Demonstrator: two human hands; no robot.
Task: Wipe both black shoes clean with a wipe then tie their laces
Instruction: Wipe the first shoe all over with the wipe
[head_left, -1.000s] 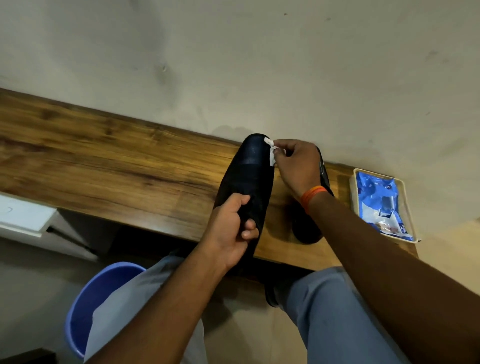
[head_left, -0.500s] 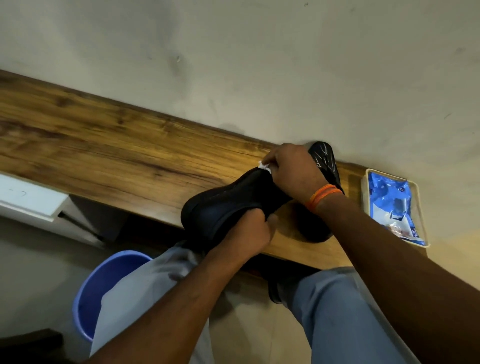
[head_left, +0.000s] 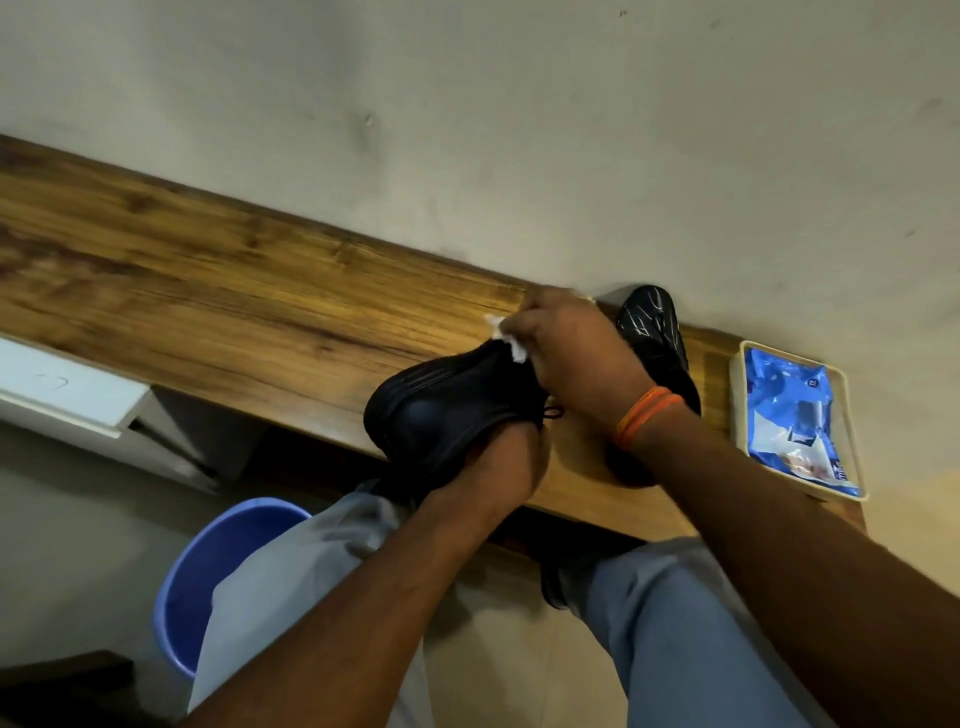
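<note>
You are wiping the shoe (head_left: 447, 405), left hand (head_left: 498, 467) gripping it at the desk's (head_left: 208, 291) near edge, right hand (head_left: 576, 358) pinching the wipe (head_left: 506, 338); next, turn it to unwiped parts.

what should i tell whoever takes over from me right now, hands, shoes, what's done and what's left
Left hand: grips the held shoe from below, over the shelf edge.
Right hand: pinches the white wipe against that shoe's upper.
Second shoe: on the shelf behind the right hand, partly hidden.
Wipes pack: in the tray at the right.
Done: nothing finished; wiping of the held shoe is under way.
Left: finish it, wipe the second shoe, tie both laces.
</note>
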